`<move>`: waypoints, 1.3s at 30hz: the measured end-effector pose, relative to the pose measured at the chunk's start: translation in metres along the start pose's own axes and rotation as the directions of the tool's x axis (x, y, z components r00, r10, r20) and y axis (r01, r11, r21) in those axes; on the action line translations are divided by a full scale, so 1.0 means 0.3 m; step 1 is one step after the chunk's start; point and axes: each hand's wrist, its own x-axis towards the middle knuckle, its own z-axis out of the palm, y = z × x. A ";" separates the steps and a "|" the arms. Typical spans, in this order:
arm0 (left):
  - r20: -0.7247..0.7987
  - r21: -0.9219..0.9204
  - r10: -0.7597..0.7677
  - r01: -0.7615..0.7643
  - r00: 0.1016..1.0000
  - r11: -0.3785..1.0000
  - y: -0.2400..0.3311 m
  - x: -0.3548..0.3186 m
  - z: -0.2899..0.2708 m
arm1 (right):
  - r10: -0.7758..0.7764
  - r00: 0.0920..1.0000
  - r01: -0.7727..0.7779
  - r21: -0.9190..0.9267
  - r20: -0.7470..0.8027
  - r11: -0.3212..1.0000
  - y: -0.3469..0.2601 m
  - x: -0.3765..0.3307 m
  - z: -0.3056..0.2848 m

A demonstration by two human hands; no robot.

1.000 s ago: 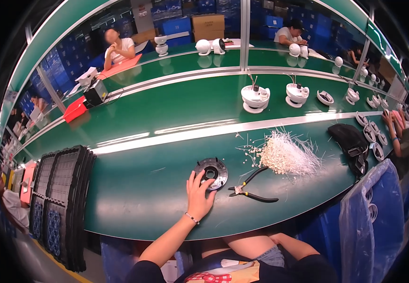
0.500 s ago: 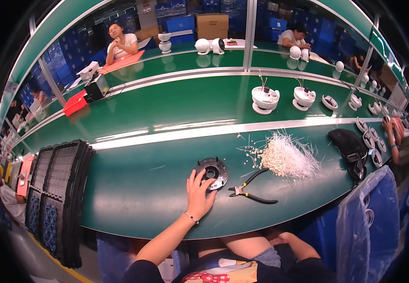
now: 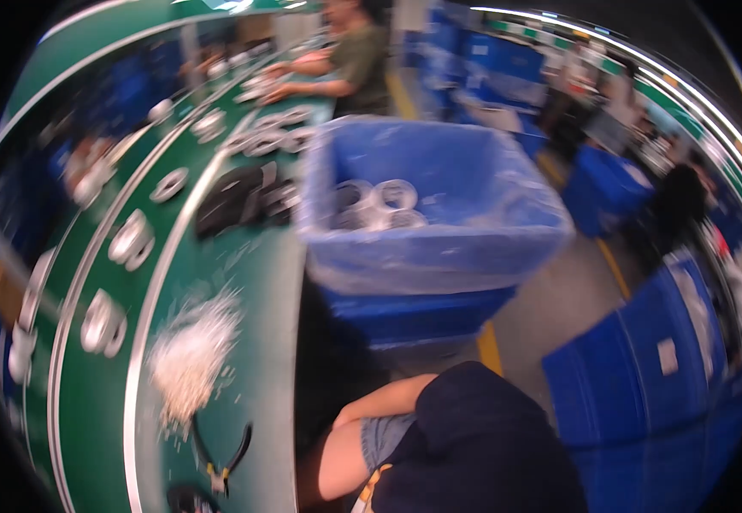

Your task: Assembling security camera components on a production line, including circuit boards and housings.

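Observation:
My right forearm (image 3: pixel 398 398) lies across my lap beside the bare thigh. At its end my right hand (image 3: pixel 348 414) shows only in part, low next to the table's edge, and its fingers are hidden. My left hand is out of the picture. Cut off by the lower edge is the dark round part (image 3: pixel 190 498) on the green table (image 3: pixel 260 359). Just above it lie diagonal cutters (image 3: pixel 217 477) with black and yellow handles, their handles spread. A blurred heap of white plastic strips and cream bits (image 3: pixel 196 350) sits past the cutters.
A blue bin (image 3: pixel 422 248) lined with clear plastic stands by the table, with several round white parts inside. A black bag (image 3: pixel 238 201) and several white rings (image 3: pixel 273 132) lie farther up. Someone in a green shirt (image 3: pixel 361 56) works there. Blue crates (image 3: pixel 627 359) stand right.
The view has swung far to the right and is blurred. My left hand, earlier on the dark round part, has left the picture. The blue bin now fills the middle.

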 end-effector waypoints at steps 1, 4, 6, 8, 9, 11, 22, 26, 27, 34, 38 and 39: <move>-0.033 0.062 0.043 -0.041 0.999 0.997 0.053 0.022 -0.027 | -0.061 0.998 0.061 -0.020 -0.015 0.998 -0.039 -0.042 -0.022; -0.170 0.049 0.084 -0.077 0.982 0.996 0.055 0.005 -0.058 | -0.180 0.984 0.177 -0.132 -0.010 0.975 -0.079 -0.194 0.054; -0.224 0.039 0.150 -0.145 0.963 0.989 0.059 0.014 -0.047 | -0.193 0.981 0.176 -0.402 -0.001 0.898 -0.091 -0.216 0.027; -0.110 0.087 -0.041 0.050 0.993 0.995 0.046 0.009 -0.059 | -0.227 0.957 -0.014 -0.813 -0.179 0.582 -0.169 -0.331 0.108; -0.117 0.017 -0.077 0.079 0.990 0.997 0.043 0.014 -0.058 | -0.243 0.961 -0.024 -0.914 -0.132 0.404 -0.203 -0.379 0.150; -0.128 -0.027 -0.119 0.116 0.985 0.993 0.057 0.027 -0.054 | -0.461 0.884 0.340 -0.775 0.071 0.533 -0.228 -0.446 0.189; -0.171 -0.109 -0.363 0.349 0.916 0.931 0.173 0.043 -0.002 | -0.908 -0.147 0.074 -0.920 -0.393 0.386 -0.301 -1.640 0.072; -0.148 0.080 -0.237 0.251 0.960 0.965 0.169 0.063 0.005 | -0.653 0.179 -0.521 -0.634 -0.736 0.571 -0.215 -1.720 -0.339; -0.142 0.134 -0.198 0.217 0.970 0.967 0.165 0.069 0.011 | -0.638 0.281 -0.612 -0.646 -0.717 0.457 -0.166 -1.676 -0.462; -0.048 0.473 0.007 0.017 0.999 0.881 0.152 0.078 0.027 | -0.707 0.543 -0.636 -0.772 -0.454 0.007 -0.112 -1.412 -0.811; 0.067 0.446 -0.095 0.055 0.993 0.893 0.182 0.096 0.020 | -0.546 0.583 -0.587 -0.776 -0.602 0.230 -0.119 -1.356 -0.824; 0.077 0.452 -0.097 0.051 0.992 0.891 0.185 0.098 0.020 | -0.490 0.550 -0.594 -0.729 -0.676 0.340 -0.125 -1.348 -0.825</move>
